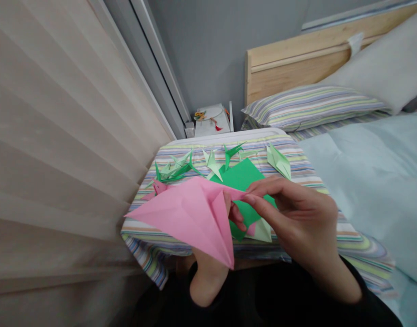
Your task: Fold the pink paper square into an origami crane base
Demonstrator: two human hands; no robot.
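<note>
A large, partly folded sheet of pink origami paper (184, 204) is held up in front of me, its pointed corners spread left, down and right. My right hand (296, 209) pinches the narrow right tip between thumb and fingers. From behind, my left hand (237, 216) supports the paper; its fingertips curl out at the right side while the palm is hidden. Beneath the hands lie green square sheets (246, 175) and a pale green sheet (263, 230). Finished-looking folded paper cranes lie beyond, including a dark green crane (231, 153) and a pale green crane (212, 162).
A striped cloth covers the small table (305, 175). A pale green folded piece (279, 161) lies at its far right, and a small pink folded piece (158, 186) at the left. Curtains (58, 136) hang on the left; a bed (371, 168) stands on the right.
</note>
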